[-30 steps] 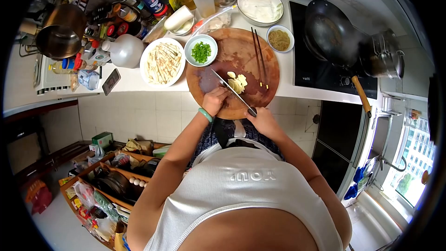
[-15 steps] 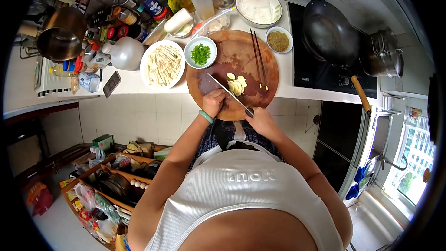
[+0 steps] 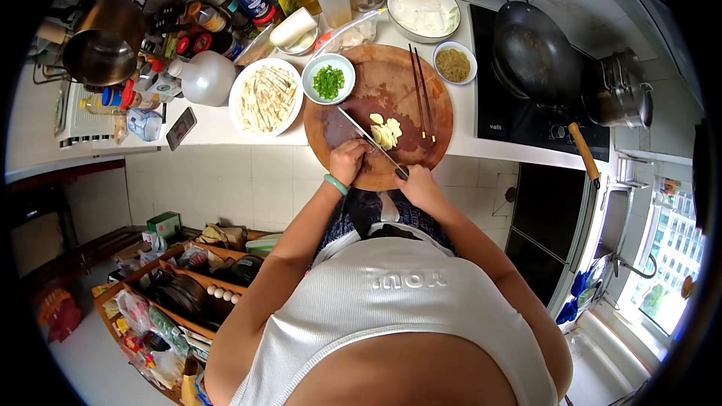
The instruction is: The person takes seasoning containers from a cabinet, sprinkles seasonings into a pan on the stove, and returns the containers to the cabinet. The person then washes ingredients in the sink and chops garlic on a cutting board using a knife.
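My right hand is closed around the dark handle of a kitchen knife, whose blade slants up and left over the round wooden cutting board. Curled fingers of my left hand press down on the board against the near side of the blade; whatever they hold is hidden beneath them. Pale yellow slices, which look like ginger, lie in a small pile just beyond the blade. A bowl of chopped green onion rests on the board's left edge, and a pair of chopsticks lies on its right side.
Left of the board stands a plate of pale cut strips, with a phone farther left. A small bowl of brownish food and a larger covered bowl sit behind right. A wok rests on the black stove.
The view has shifted slightly. The knife blade sits a little differently beside my left fingers; both hands keep nearly the same places and grips.
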`<state>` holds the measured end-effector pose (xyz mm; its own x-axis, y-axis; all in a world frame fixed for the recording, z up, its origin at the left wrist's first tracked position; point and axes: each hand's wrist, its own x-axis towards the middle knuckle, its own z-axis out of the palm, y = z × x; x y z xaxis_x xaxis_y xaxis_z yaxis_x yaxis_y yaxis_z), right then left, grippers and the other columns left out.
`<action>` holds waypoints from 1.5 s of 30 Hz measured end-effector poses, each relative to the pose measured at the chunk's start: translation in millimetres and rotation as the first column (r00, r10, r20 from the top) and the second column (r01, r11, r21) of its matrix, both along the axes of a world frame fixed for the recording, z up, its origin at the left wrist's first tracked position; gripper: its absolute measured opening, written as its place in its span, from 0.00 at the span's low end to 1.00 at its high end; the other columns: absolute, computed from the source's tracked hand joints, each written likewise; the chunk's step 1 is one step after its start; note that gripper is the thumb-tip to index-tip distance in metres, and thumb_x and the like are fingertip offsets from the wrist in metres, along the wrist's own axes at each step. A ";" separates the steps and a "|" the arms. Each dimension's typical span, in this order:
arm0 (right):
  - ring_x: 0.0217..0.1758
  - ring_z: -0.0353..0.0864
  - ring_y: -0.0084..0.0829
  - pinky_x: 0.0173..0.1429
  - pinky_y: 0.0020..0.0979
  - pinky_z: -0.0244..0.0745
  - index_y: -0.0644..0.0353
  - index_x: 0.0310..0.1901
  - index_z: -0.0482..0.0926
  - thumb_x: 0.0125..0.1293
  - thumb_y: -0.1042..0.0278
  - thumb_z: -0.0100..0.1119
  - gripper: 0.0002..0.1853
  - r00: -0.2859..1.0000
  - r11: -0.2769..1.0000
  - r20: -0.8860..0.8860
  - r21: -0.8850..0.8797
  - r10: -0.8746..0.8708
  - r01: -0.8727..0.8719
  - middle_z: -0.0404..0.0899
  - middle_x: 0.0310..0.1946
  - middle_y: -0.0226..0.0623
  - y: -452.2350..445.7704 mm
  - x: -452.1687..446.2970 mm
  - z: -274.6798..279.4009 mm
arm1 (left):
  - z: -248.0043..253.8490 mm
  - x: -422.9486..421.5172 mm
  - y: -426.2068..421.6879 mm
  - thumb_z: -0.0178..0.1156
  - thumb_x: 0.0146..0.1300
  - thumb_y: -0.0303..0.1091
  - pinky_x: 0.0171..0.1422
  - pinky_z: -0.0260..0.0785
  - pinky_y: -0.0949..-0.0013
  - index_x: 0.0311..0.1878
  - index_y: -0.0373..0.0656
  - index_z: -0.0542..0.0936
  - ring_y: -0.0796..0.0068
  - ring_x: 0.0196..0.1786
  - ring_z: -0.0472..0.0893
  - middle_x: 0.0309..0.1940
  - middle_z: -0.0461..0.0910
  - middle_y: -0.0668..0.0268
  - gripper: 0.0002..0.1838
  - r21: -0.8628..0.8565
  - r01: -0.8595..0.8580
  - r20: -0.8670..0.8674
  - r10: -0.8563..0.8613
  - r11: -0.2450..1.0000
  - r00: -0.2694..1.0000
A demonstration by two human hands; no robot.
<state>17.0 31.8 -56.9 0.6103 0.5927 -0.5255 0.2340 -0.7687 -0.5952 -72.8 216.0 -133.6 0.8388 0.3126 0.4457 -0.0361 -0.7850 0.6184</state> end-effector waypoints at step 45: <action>0.42 0.81 0.56 0.48 0.48 0.76 0.66 0.38 0.81 0.59 0.57 0.60 0.17 0.999 0.999 -0.026 0.025 0.022 -0.021 0.81 0.33 0.58 -2.6 2.4 10.3 | -4.7 -2.3 -2.1 0.63 0.44 0.19 0.39 0.76 0.65 0.29 0.42 0.83 0.64 0.36 0.82 0.31 0.82 0.66 0.08 -0.042 -0.057 0.033 0.059 0.997 0.998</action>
